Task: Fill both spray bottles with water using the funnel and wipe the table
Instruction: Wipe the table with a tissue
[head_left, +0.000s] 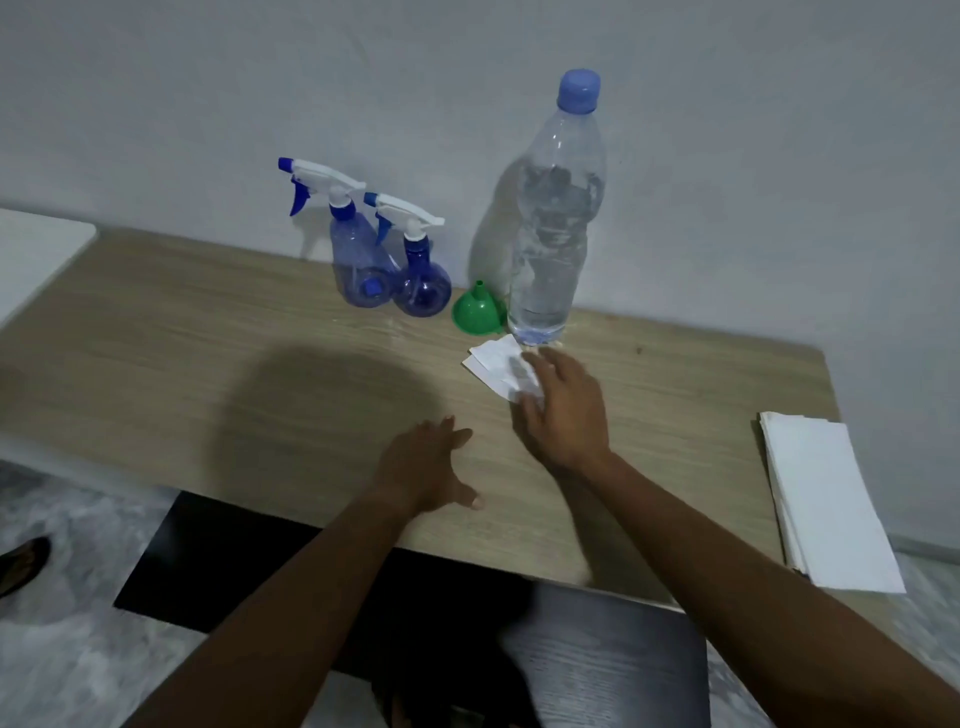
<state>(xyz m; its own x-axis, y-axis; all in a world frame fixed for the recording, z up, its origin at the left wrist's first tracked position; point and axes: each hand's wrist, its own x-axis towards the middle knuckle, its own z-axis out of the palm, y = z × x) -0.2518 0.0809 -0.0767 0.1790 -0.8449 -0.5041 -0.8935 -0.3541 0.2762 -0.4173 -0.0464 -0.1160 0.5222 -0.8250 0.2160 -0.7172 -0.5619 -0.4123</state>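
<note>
A right hand (563, 410) covers the limp, tear-prone tissue (496, 364) on the bottle's (553, 218) near side, grip lost to blur, left hand (428, 467) spread flat on the table (208, 332); flat fingers should steer it.

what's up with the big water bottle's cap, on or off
On. The blue cap sits on the neck of the water bottle, which stands upright on the table beside the green funnel.
</note>
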